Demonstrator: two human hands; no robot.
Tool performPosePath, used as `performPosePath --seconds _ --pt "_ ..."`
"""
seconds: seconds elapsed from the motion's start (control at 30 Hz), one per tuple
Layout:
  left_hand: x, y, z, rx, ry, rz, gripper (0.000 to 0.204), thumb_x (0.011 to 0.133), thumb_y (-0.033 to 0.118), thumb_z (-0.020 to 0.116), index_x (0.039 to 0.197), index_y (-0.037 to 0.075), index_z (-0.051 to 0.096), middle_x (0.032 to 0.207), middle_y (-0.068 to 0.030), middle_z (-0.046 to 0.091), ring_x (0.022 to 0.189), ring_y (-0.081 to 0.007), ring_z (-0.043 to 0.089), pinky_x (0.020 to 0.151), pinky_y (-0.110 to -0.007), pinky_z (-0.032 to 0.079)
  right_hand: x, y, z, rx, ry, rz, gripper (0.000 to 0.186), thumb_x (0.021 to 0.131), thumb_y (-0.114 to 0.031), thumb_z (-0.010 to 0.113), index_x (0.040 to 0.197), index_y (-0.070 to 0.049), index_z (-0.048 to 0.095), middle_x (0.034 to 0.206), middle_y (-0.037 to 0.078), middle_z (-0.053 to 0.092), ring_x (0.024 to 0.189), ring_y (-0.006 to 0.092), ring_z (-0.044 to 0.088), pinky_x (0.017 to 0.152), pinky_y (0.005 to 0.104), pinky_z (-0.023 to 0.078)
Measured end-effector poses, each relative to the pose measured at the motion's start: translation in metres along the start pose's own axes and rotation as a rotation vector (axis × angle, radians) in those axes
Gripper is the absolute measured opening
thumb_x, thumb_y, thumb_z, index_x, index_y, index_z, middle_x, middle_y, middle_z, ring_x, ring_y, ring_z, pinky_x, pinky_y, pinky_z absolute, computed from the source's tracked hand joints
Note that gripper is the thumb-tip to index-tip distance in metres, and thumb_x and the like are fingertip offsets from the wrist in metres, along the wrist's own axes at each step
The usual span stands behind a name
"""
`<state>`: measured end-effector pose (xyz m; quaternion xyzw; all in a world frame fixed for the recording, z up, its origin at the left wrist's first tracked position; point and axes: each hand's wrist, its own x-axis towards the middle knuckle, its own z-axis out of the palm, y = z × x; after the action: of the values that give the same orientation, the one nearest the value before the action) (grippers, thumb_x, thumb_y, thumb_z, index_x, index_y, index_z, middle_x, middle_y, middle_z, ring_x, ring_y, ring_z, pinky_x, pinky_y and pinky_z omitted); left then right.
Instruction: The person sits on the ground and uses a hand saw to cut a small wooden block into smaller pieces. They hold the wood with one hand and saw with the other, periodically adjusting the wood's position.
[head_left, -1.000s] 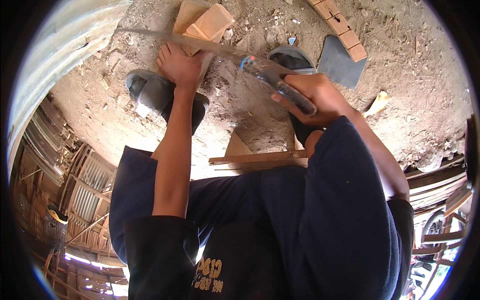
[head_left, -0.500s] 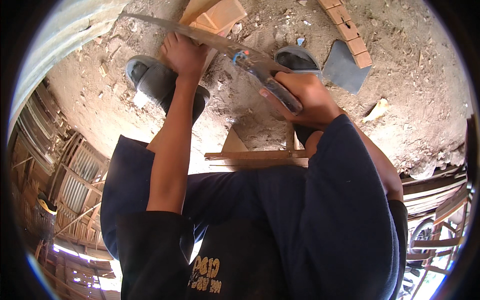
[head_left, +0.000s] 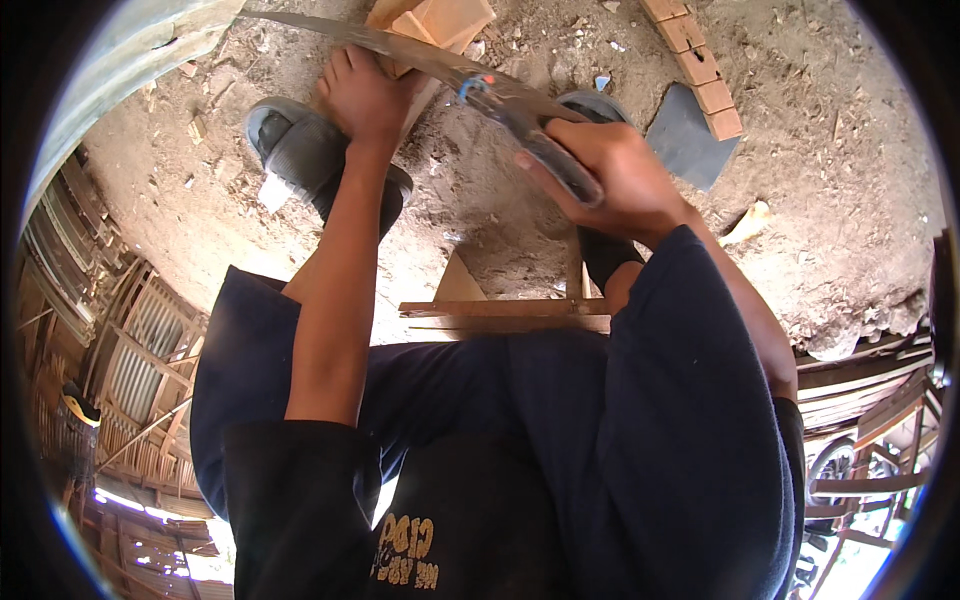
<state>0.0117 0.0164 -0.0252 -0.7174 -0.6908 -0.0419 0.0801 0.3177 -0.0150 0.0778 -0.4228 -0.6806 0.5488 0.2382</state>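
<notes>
My right hand (head_left: pixel 628 178) is closed round the dark handle of a handsaw (head_left: pixel 425 58), with a blue and orange band where handle meets blade. The long blade slants away to the far left and crosses over a wooden piece (head_left: pixel 456 22). Beside the blade, my left hand (head_left: pixel 366 98) grips the near part of that wood, its fingers partly hidden behind the blade. A black slide sandal (head_left: pixel 310 150) on my left foot is next to that hand. The other sandal (head_left: pixel 598 104) is partly covered by the saw and my right hand.
A row of notched wooden blocks (head_left: pixel 698 66) lies at the far right beside a dark flat sheet (head_left: pixel 690 135). A low wooden bench edge (head_left: pixel 500 309) is between my legs. Corrugated metal (head_left: pixel 120 75) stands at the left, and stacked timber (head_left: pixel 860 375) at the right.
The saw and my right hand have shifted slightly forward and left. My left hand keeps its hold on the wood, and the whole view has moved a little.
</notes>
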Motion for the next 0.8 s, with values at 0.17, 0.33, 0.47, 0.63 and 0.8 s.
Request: performPosePath --seconds 0.17,0.33,0.47,0.63,0.8 --pt "0.003 0.010 -0.009 -0.023 -0.035 -0.018 0.086 0.055 0.072 0.081 0.101 0.003 0.059 0.096 -0.0141 0.058 0.092 -0.0358 0.058 0.084 -0.047 0.042 -0.071 0.011 -0.051 -0.032 -0.102 0.182 0.010 0.088 -0.014 0.069 0.086 -0.005 0.064 0.074 0.017 0.063 0.064 0.0390 0.062 0.055 0.0442 0.048" --pt "0.002 0.014 -0.008 -0.026 -0.093 -0.041 0.086 0.058 0.073 0.079 0.103 0.002 0.059 0.096 -0.0155 0.058 0.093 -0.0367 0.057 0.086 -0.048 0.042 -0.089 0.009 -0.047 -0.024 -0.051 0.125 0.007 0.086 -0.005 0.070 0.084 -0.002 0.064 0.065 0.015 0.058 0.056 0.0317 0.060 0.054 0.0408 0.047" --pt "0.001 -0.004 -0.008 -0.014 -0.096 -0.015 0.083 0.061 0.071 0.079 0.101 0.002 0.057 0.097 -0.0157 0.058 0.094 -0.0372 0.057 0.088 -0.048 0.042 -0.014 0.010 -0.011 -0.011 -0.086 0.024 0.012 0.089 -0.012 0.069 0.089 -0.004 0.060 0.073 0.017 0.060 0.064 0.0366 0.062 0.057 0.0425 0.048" --pt "0.008 0.011 -0.011 -0.017 -0.081 -0.037 0.083 0.058 0.072 0.080 0.096 0.002 0.055 0.097 -0.0161 0.058 0.096 -0.0379 0.056 0.088 -0.048 0.042 -0.075 0.008 -0.050 0.002 -0.095 0.159 0.007 0.087 -0.009 0.068 0.092 -0.004 0.065 0.072 0.015 0.062 0.063 0.0352 0.064 0.058 0.0419 0.050" --pt "0.008 0.010 -0.012 0.019 -0.141 -0.068 0.088 0.056 0.074 0.079 0.098 0.001 0.056 0.099 -0.0163 0.058 0.097 -0.0376 0.056 0.088 -0.048 0.042 -0.079 0.013 -0.053 -0.043 -0.095 0.135 0.006 0.085 -0.008 0.067 0.090 -0.005 0.065 0.073 0.015 0.062 0.064 0.0327 0.064 0.058 0.0403 0.050"
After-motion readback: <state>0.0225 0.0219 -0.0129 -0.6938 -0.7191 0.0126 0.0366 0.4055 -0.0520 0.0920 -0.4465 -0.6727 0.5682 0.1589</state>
